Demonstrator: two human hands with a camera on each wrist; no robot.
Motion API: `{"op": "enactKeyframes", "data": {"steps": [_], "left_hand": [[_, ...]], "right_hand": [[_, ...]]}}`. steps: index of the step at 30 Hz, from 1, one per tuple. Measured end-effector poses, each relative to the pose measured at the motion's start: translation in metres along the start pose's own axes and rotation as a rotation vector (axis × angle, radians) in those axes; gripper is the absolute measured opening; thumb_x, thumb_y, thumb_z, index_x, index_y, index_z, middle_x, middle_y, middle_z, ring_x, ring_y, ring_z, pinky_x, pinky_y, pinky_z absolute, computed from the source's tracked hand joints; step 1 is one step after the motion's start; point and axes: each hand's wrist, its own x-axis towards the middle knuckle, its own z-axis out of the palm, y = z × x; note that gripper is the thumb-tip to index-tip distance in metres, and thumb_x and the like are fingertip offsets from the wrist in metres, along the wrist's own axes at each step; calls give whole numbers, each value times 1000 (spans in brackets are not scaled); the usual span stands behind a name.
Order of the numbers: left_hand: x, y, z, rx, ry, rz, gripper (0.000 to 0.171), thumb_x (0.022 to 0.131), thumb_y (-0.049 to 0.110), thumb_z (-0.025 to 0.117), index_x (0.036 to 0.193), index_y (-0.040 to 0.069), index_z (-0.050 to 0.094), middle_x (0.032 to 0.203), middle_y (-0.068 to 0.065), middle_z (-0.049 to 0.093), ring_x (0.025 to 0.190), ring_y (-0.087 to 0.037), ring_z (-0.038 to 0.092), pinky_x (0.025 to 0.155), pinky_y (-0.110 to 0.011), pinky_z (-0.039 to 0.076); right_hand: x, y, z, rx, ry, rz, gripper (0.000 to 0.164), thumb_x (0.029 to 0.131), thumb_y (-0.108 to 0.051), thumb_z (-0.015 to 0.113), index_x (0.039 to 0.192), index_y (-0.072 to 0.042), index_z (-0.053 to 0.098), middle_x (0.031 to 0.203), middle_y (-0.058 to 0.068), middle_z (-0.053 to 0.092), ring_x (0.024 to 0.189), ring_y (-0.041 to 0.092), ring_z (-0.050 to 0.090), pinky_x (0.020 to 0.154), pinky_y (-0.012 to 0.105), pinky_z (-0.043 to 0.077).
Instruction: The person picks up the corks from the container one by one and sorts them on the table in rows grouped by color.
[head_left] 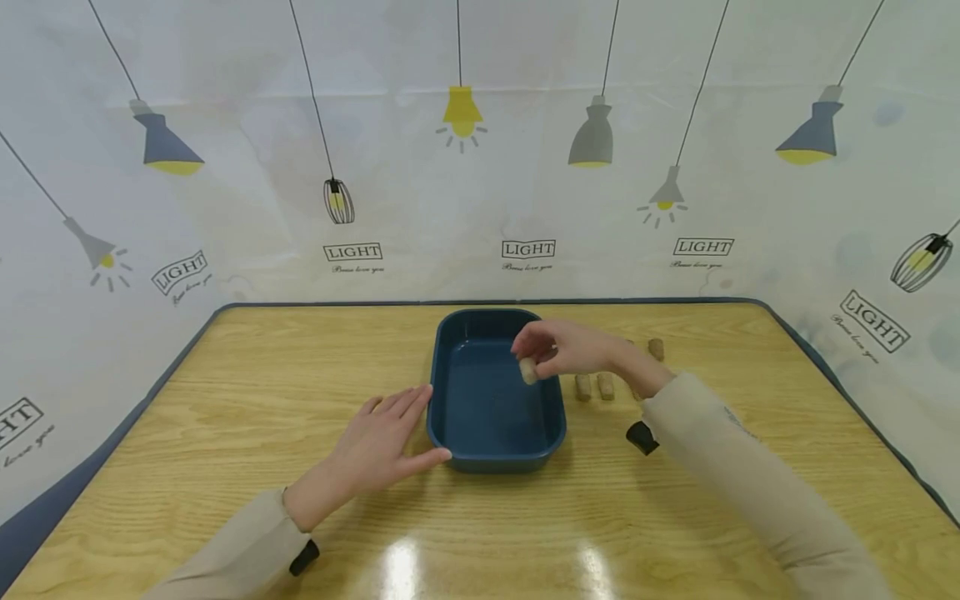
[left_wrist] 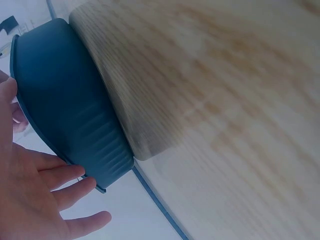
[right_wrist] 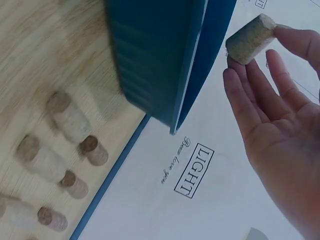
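Note:
A deep dark-blue rectangular baking dish (head_left: 495, 465) stands on the wooden table. Over its right side my right hand (head_left: 573, 346) pinches a short, pale cork (right_wrist: 250, 39) between thumb and fingers. My left hand (head_left: 378, 446) lies along the dish's left side, fingers extended, with fingertips at the rim and the thumb at the near corner. From the left wrist view, the spread fingers overlap the dish's wall (left_wrist: 65, 90). To the right of the dish stand several more corks (right_wrist: 67, 117), partly hidden by my right forearm in the head view.
The wooden table (head_left: 300, 358) ends at a dark-blue border in front of a white wall sheet (head_left: 420, 167) printed with lamps. Black wrist gear (head_left: 642, 437) hangs below the right sleeve, and similar black gear (head_left: 304, 557) sits at the left sleeve.

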Motion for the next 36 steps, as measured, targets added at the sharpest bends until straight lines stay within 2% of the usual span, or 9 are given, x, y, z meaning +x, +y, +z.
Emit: {"op": "enactKeyframes", "data": {"steps": [9,22,30,36], "left_hand": [[0,0,0,-1,-4,0,86,80,68,34,137,4,30,137,-10,34,121,-26,34,92,-51,28],[0,0,0,4,-9,1,87,80,68,33,137,3,30,137,-10,34,121,-26,34,92,-51,28],[0,0,0,1,-9,0,87,80,69,33,137,3,30,137,-10,34,121,-26,34,92,-51,28],[0,0,0,-2,-10,-4,87,80,69,33,137,4,30,137,-10,34,121,-26,35,92,-52,28]], "right_hand": [[-27,6,-7,-15,133,-37,33,82,-2,59,113,1,50,110,16,53,102,25,50,86,39,40],[-71,33,-19,-42,262,-45,33,82,0,60,112,6,51,110,19,54,101,29,52,84,47,39],[-104,52,-23,-117,315,41,31,85,-6,59,113,3,50,110,15,54,101,28,52,82,38,43],[-126,66,-23,-123,364,63,32,84,-5,59,114,4,50,109,19,54,98,32,52,78,33,45]]}}
